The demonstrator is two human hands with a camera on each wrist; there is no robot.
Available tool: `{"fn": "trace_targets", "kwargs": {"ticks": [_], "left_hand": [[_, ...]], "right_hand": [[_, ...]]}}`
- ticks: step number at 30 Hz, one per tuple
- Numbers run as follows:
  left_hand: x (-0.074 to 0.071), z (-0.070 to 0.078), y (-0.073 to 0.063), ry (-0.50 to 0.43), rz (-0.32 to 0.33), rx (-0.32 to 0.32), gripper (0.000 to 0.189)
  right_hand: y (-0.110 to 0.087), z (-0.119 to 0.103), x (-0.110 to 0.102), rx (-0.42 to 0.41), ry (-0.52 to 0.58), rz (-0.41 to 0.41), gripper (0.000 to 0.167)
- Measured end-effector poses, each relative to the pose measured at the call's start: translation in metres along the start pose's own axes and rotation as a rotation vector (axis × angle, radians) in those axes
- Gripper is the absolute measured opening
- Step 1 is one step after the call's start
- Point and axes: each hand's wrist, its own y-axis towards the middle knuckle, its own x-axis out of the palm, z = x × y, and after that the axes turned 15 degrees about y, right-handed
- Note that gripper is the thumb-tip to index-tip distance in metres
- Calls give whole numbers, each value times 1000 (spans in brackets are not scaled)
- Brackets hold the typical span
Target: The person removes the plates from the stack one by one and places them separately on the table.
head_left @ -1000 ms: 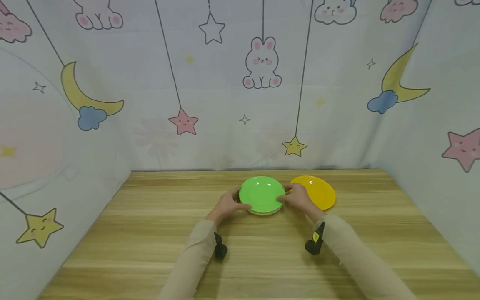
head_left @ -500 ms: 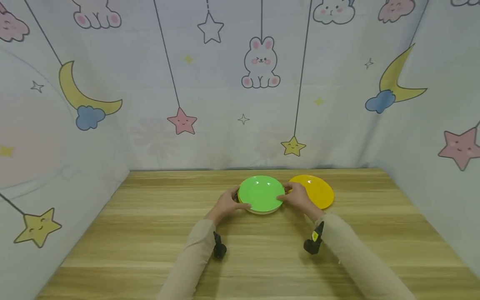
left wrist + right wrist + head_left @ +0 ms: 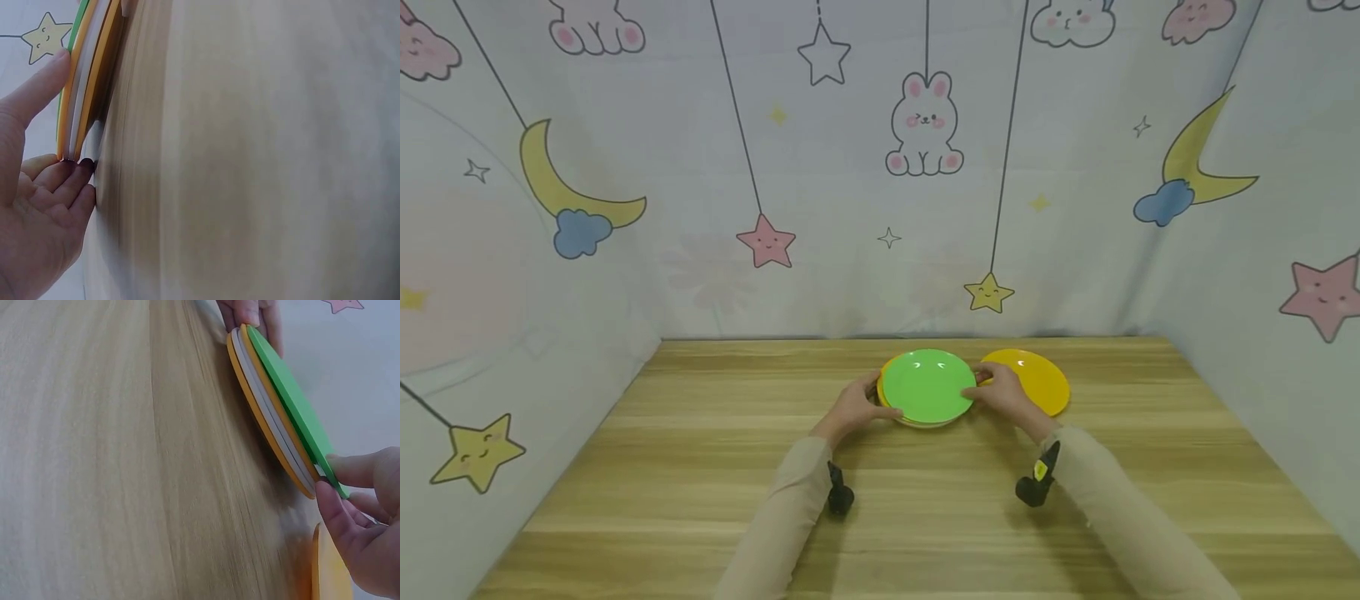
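Across the tabletop (image 3: 925, 517), the right grip (image 3: 1006, 397) pinches a light-looking, stiff green plate (image 3: 928, 386) sensibly by its rim. The left grip (image 3: 852, 410) holds the plate stack (image 3: 272, 415).

A cloth-sided booth (image 3: 1247, 275); cartoon-printed hangings (image 3: 842, 183) line three sides; wood-grain tabletop (image 3: 662, 467).

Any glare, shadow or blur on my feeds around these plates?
Head: two small glints on the green plate, one on the separate yellow-orange plate; left wrist: wood-grain tabletop looks soft and smeared; right wrist: dark shadow beside the plate stack, whose coloured edges remain distinguishable.
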Motion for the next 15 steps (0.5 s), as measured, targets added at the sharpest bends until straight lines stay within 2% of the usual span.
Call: {"fn": "trace_targets", "kwargs": {"ticks": [8, 15], "left_hand": [[1, 0, 1, -14, -9, -2, 93], [0, 2, 1, -58, -20, 8, 94]], "right_hand": [[-2, 0, -3, 39, 60, -2, 48], [-6, -1, -7, 55, 138, -47, 51]]}}
